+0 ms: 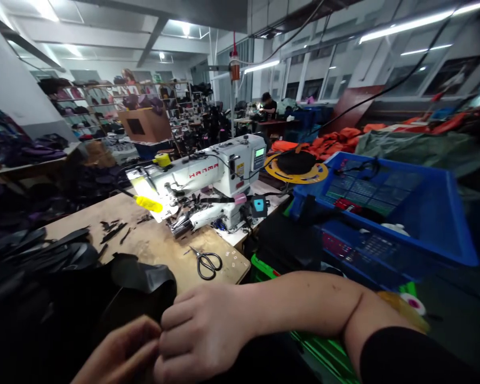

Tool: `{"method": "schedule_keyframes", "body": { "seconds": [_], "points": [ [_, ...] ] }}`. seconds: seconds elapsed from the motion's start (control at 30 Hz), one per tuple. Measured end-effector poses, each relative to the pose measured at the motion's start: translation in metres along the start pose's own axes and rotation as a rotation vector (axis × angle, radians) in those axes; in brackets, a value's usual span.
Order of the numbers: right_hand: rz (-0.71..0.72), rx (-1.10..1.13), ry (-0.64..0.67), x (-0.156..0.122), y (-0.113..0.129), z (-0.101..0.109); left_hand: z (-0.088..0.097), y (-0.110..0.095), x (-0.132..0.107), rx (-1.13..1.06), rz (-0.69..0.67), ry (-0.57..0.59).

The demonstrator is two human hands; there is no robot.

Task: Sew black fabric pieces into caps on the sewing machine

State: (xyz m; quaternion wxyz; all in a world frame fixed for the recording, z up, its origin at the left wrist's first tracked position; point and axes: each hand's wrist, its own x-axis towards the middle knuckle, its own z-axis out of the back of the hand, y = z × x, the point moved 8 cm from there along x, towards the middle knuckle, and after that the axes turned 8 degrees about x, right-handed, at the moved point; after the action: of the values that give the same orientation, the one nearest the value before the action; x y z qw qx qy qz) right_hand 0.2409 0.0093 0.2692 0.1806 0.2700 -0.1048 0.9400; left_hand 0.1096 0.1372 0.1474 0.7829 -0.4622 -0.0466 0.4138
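Smooth, glossy white paint is shown on the sewing machine (224, 178) and polished bare metal on its arm tip (181, 226), while the tabletop (220, 245) is faced in matt, stained wood-like board, the crate (436, 192) is moulded in shiny plastic, and the black material (148, 274) is lent a faint, leathery sheen

Left hand (122, 346) beside right hand (204, 333), fingers (178, 318) of both curled.

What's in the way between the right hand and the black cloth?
Nothing that I can see. The right hand is close beside the black cloth; whether they touch is too dark to tell. The left hand is at its fingertips, and the scissors lie farther ahead, not between them.
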Motion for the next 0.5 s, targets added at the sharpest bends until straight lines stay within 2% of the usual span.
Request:
{"method": "schedule_keyframes", "body": {
  "seconds": [0.07,0.13,0.17,0.2,0.23,0.27,0.4,0.47,0.5],
  "points": [
    [-0.113,-0.014,0.097,0.002,-0.005,-0.002,0.058,-0.005,0.004,0.22,-0.108,-0.419],
    [-0.208,-0.002,0.225,0.002,-0.012,-0.009,0.113,-0.014,-0.008,0.448,-0.233,-0.884],
    [-0.221,0.018,0.286,0.004,-0.014,-0.015,0.131,-0.015,-0.012,0.538,-0.286,-1.032],
    [-0.203,0.046,0.33,0.009,-0.014,-0.021,0.147,-0.012,-0.012,0.607,-0.278,-1.116],
    [-0.158,0.08,0.348,0.017,-0.013,-0.027,0.159,-0.005,-0.006,0.663,-0.248,-1.122],
    [-0.105,0.12,0.343,0.029,-0.011,-0.032,0.168,0.003,0.004,0.699,-0.211,-1.076],
    [0.051,0.333,0.201,0.093,-0.009,-0.055,0.185,0.03,0.04,0.686,-0.201,-0.895],
    [0.029,0.396,0.116,0.121,-0.029,-0.073,0.19,0.035,0.047,0.596,-0.249,-0.863],
    [-0.02,0.386,0.073,0.13,-0.048,-0.083,0.192,0.037,0.047,0.55,-0.272,-0.855]
  ]
}}
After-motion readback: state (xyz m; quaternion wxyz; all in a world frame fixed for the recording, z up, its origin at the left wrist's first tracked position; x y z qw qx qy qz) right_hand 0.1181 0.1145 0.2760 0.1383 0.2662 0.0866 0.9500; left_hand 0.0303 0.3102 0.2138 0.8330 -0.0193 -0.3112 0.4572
